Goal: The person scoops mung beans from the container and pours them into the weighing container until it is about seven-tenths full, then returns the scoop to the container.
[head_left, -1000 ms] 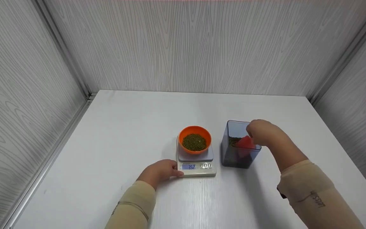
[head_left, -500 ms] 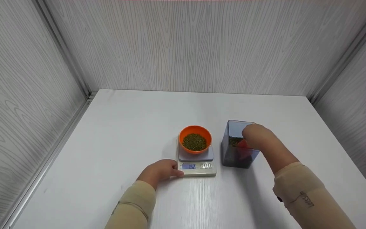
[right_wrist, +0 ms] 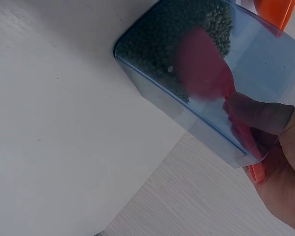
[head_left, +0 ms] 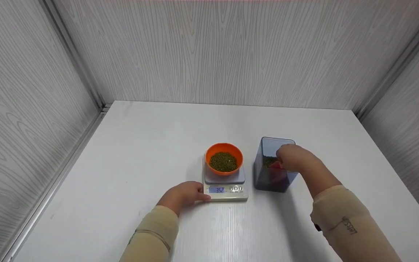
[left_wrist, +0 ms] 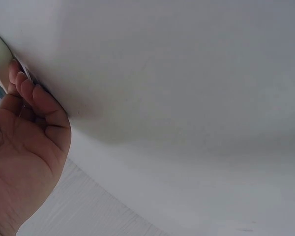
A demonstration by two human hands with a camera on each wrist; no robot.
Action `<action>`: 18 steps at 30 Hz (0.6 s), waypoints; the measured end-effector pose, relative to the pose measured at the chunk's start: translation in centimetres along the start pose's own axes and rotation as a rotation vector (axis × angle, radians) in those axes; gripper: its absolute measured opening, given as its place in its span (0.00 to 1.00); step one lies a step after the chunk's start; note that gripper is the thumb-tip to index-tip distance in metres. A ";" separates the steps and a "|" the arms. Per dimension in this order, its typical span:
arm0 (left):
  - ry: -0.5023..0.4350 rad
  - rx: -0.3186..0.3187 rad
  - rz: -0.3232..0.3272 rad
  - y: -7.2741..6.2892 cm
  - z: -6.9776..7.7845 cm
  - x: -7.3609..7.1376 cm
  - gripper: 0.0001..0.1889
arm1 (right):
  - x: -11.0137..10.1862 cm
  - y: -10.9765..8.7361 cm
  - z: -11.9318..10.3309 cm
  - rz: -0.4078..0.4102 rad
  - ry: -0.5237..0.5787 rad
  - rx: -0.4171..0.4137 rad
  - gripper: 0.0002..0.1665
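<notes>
A kitchen scale (head_left: 227, 194) reading 352 bears an orange bowl (head_left: 216, 148) of small green beans (head_left: 223, 162). My left hand (head_left: 184, 194) grips the scale's front left corner, thumb on top; in the left wrist view the curled fingers (left_wrist: 44, 101) of this hand meet the scale's edge. To the right stands a clear bluish container (head_left: 271, 147), partly filled with the same beans. Reaching into it, my right hand (head_left: 293, 158) holds a red scoop (right_wrist: 204, 66) by its handle. Through the wall, the scoop's head appears against the beans (right_wrist: 219, 24).
Both the scale and the container stand on a white table (head_left: 151, 145). A grey wood-grain panel (head_left: 213, 54) rises behind the table, with side panels (head_left: 20, 91) to left and right.
My right hand has moved slightly left and down, and the scoop has sunk deeper into the container. The left hand stays at the scale, whose reading remains 352.
</notes>
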State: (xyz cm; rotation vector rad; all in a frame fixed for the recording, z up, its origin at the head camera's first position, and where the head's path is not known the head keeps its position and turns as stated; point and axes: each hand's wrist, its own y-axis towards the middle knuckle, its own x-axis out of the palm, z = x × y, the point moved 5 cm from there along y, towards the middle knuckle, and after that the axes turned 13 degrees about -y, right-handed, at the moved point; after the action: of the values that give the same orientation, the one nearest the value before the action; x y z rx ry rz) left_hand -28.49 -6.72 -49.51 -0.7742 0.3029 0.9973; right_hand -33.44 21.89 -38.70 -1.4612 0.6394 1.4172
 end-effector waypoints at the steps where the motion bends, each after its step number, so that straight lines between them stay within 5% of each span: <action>1: -0.005 -0.004 0.001 0.0 0.0 0.0 0.17 | 0.1 0.0 0.0 -0.007 0.019 0.005 0.04; 18: -0.023 -0.021 -0.001 -0.1 0.1 0.1 0.15 | 0.9 1.0 0.0 -0.008 0.203 0.052 0.03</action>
State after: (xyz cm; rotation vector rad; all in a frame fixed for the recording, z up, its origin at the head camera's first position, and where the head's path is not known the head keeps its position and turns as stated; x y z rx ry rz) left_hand -28.39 -6.58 -49.49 -0.7813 0.2726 1.0091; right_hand -34.11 21.68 -39.79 -1.5768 0.7904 1.2463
